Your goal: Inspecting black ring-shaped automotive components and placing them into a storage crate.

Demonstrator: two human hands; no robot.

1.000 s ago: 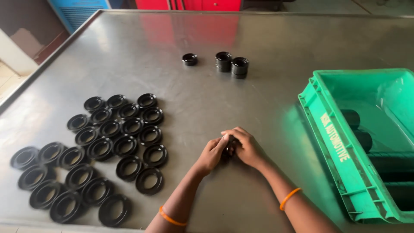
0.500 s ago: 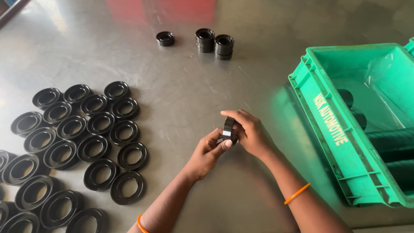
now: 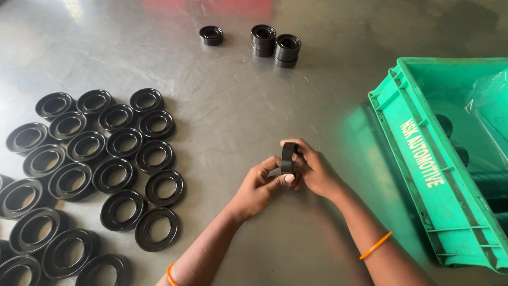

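You hold a black ring (image 3: 287,157) on edge between both hands, just above the steel table (image 3: 238,106) — your left hand (image 3: 259,186) pinches its lower side, your right hand (image 3: 313,170) curls fingers over its top. It looks like a fitting or checking step; next calls for a steady grip. The ring is dark, matte, narrow, like the rings (image 3: 95,164) laid out at left.

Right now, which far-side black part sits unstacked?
The leftmost black round rubber cup: single, set apart; the two black stacks right of it stand two high.
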